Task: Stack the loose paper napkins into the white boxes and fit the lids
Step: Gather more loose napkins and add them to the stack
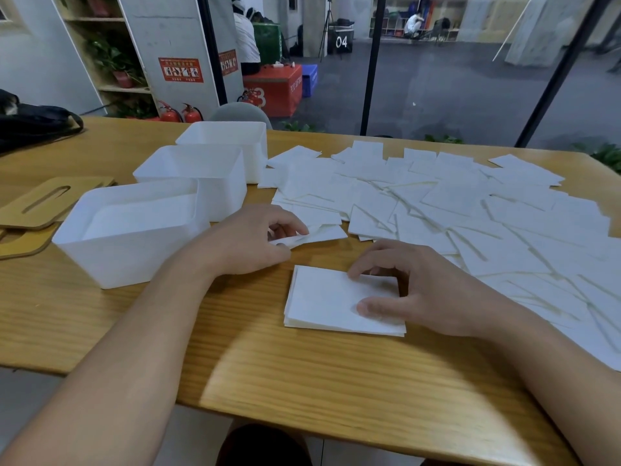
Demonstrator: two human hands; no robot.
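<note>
While the three white boxes (134, 237) stand lidless on the counter (302, 381), the gathering step looks under way: the left hand (248, 240) pinches a loose napkin (319, 234) at the edge of the scattered napkins (470, 203), and the right hand (413, 290) rests loosely curled on a small squared stack (326, 301). Next, I'd judge, that napkin goes onto the stack. The slotted wooden lids (40, 203) wait beside the boxes. A black box outside reads "04" (341, 42)
</note>
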